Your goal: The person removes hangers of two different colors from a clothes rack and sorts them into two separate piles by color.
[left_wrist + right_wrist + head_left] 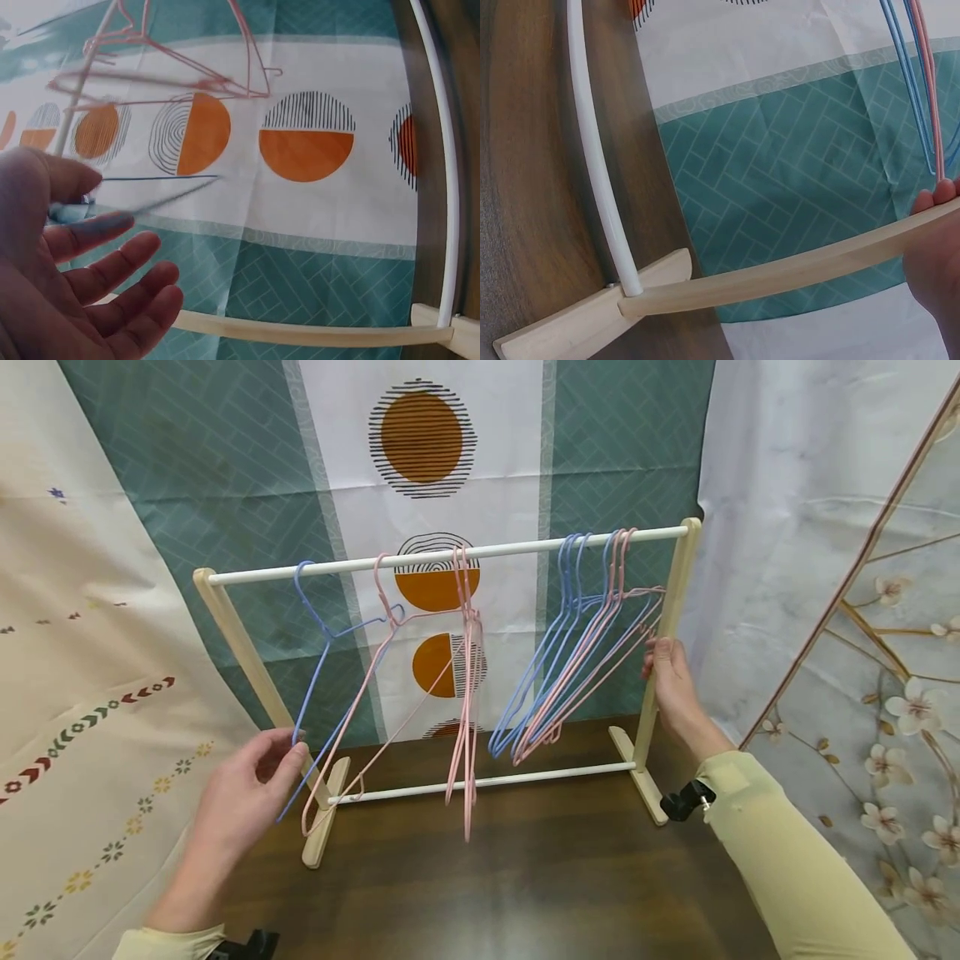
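Observation:
My left hand is at the lower left end of a blue clothes hanger. In the left wrist view the thumb and fingers are spread apart, and the blurred blue wire runs between thumb and forefinger, across the forefinger. That hanger hooks over the white top rod of a small clothes rack. Beside it a pink hanger hangs turned at an angle. My right hand grips the rack's right wooden post, just beside a bunch of blue and pink hangers.
Several pink hangers hang close together near the rod's middle. The rack's left post leans behind my left hand. A white lower bar joins the wooden feet on the dark wood table. Patterned cloth covers the back.

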A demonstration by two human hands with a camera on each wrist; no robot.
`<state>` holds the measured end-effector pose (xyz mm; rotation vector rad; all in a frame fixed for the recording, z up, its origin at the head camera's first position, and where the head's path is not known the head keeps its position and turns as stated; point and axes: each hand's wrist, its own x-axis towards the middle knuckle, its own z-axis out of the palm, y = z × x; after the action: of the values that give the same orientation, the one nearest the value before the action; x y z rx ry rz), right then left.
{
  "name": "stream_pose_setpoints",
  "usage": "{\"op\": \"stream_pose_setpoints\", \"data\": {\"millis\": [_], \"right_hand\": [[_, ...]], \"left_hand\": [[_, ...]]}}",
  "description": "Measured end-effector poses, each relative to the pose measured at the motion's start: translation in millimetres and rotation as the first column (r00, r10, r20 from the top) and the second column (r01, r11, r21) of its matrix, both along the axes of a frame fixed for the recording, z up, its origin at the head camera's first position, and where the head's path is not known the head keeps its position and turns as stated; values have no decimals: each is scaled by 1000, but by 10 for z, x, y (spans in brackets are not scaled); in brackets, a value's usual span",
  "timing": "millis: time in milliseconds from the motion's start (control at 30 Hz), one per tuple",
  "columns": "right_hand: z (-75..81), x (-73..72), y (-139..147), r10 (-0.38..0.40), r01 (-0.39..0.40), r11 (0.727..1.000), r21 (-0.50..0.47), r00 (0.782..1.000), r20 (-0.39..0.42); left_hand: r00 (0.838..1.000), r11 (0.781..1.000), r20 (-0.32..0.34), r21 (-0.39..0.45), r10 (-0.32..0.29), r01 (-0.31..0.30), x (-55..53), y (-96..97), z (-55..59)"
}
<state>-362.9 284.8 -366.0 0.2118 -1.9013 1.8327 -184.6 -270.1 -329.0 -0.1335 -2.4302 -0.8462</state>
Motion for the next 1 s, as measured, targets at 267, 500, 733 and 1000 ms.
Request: {"op": "stream_pose_setpoints", "data": {"millis": [267, 500, 733, 1000], "right_hand": [[-15, 26, -10, 7, -8, 1000, -5, 1000, -9], [-18, 8, -2, 12, -12, 1000, 18, 1000, -14], [-22, -11, -3, -4, 4, 1000, 2, 1000, -7], [-31, -38, 9, -20, 20, 1000, 4, 1000, 3]], "left_hand": [[996, 993, -26, 92, 81, -78, -24, 104, -35], [986, 987, -124, 124, 115, -99, -28, 142, -69], [969, 990, -234, 132, 83, -53, -60, 129, -79], [943, 990, -307, 93, 132, -108, -29, 43, -48]]}}
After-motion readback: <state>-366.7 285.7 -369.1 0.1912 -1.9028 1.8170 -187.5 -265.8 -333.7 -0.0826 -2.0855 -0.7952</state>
